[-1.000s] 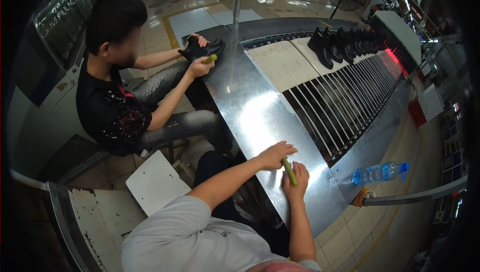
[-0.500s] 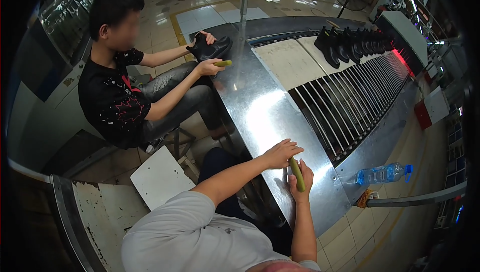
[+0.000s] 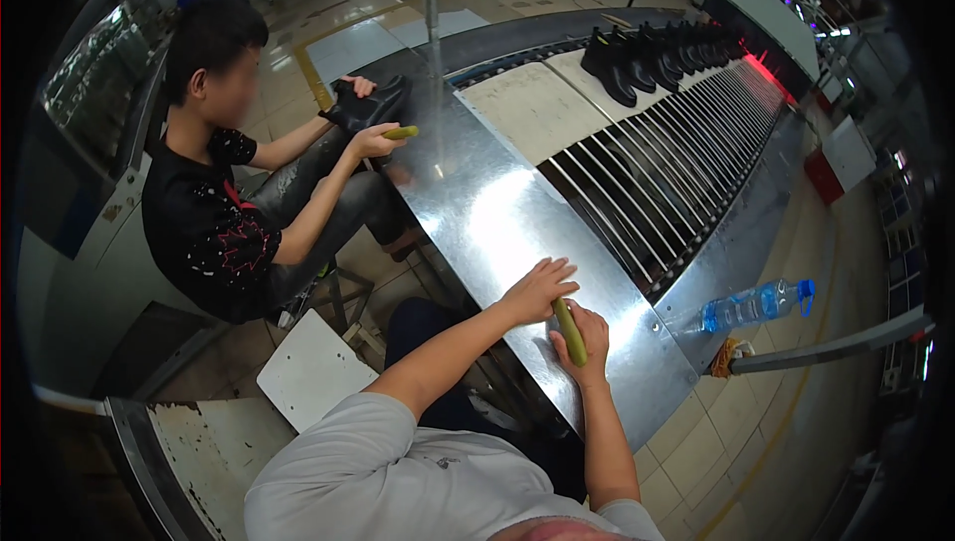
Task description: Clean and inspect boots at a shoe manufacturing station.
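Our hands on the shiny metal table

Our right hand grips a yellow-green stick tool; our left hand lies open, flat beside it.

A seated co-worker in a black shirt held a black boot. More black boots lined the roller conveyor. A blue plastic bottle, possibly water, lay nearby.

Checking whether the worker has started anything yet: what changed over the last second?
Little. The left hand lies flat on the metal table as before; the right hand keeps its grip on the yellow-green stick. The co-worker's hand with a similar stick shifted slightly beside the black shoe. The water bottle and row of shoes stayed put.
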Demonstrator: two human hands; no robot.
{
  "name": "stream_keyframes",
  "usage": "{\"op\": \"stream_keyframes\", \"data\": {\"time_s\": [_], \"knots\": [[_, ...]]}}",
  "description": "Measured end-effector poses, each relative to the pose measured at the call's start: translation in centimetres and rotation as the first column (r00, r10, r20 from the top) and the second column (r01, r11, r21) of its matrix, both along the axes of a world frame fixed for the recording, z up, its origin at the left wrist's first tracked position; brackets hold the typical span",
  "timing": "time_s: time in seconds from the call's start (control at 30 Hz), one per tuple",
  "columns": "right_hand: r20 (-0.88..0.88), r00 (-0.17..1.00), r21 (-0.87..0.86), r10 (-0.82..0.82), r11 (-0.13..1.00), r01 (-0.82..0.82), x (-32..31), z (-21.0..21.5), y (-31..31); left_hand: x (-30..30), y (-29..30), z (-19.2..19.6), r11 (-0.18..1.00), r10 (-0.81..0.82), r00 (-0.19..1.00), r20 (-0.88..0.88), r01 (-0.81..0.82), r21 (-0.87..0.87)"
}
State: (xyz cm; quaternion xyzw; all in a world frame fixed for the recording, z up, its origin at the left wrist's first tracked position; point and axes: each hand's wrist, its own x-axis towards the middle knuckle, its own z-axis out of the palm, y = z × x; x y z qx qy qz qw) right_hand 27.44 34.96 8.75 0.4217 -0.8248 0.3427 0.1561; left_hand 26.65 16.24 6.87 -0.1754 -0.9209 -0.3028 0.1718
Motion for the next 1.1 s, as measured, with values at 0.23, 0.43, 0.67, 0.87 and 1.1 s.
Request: {"op": "stream_keyframes", "data": {"time_s": [0.23,0.43,0.67,0.87,1.1], "knots": [[-0.024,0.999,0.068,0.045,0.997,-0.043,0.6,0.5,-0.3,-0.1,-0.3,-0.8,0.998,-0.012,0.998,0.059,0.015,-0.056],[-0.026,0.998,0.037,0.062,0.997,-0.061,0.2,-0.1,-0.4,-0.4,-0.1,-0.7,0.995,0.009,1.0,0.025,-0.006,-0.097],[-0.057,0.998,-0.006,0.014,1.0,-0.014,0.3,-0.6,-0.3,-0.1,-0.2,-0.5,0.996,0.008,0.999,0.044,-0.004,-0.09],[-0.045,0.999,-0.04,0.01,0.999,-0.011,0.9,-1.3,-0.2,0.6,-0.5,-0.5,0.997,-0.028,0.998,0.06,0.032,-0.067],[-0.1,0.995,0.057,-0.008,0.998,0.014,1.0,-1.5,-0.3,-0.2,-0.9,0.4,0.997,-0.071,0.996,-0.051,0.07,-0.015]]}}
